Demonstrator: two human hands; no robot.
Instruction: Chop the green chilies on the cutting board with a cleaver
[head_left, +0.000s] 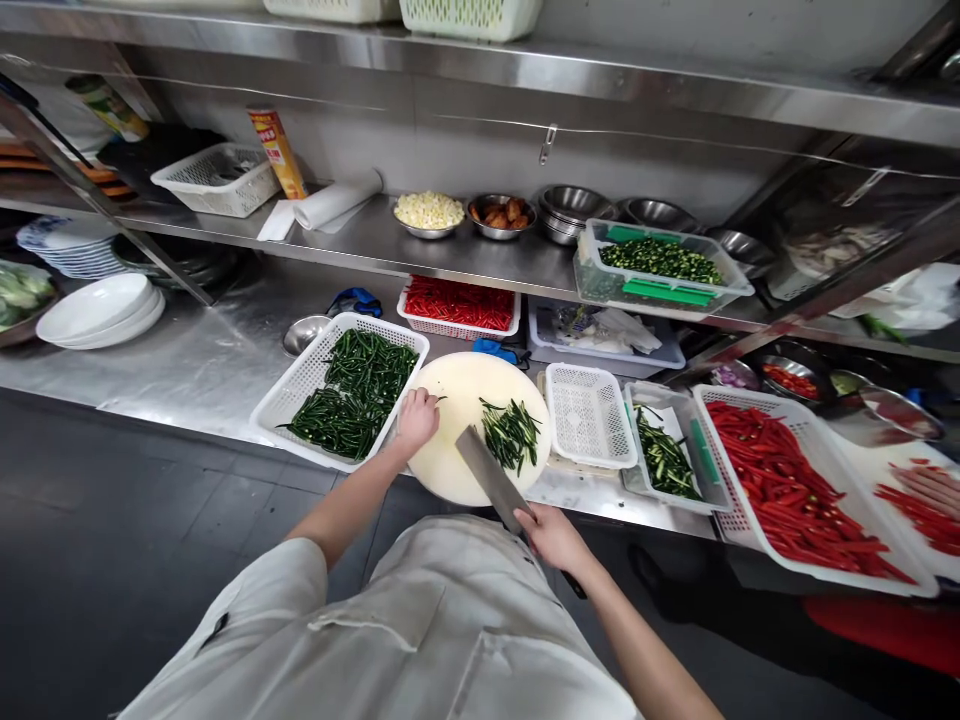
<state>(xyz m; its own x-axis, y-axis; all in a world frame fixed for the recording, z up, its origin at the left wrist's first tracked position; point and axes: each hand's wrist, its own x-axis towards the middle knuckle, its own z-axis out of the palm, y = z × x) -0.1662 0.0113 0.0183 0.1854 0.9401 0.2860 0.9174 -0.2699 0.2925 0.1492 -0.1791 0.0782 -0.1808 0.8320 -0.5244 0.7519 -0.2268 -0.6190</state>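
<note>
My right hand is closed round the handle of a cleaver, whose blade slants over the near part of a round cutting board. Just right of the blade lies a heap of cut green chilies on the board. At the board's left side my left hand is pinched, and a thin dark green tip, apparently a green chili, pokes out from its fingers. Close to that hand stands a white basket of whole green chilies.
Right of the board are a white basket, a clear tub of cut green chilies and a large basket of red chilies. A steel shelf with bowls overhangs the back. Plates sit far left. Another person's hand shows at far right.
</note>
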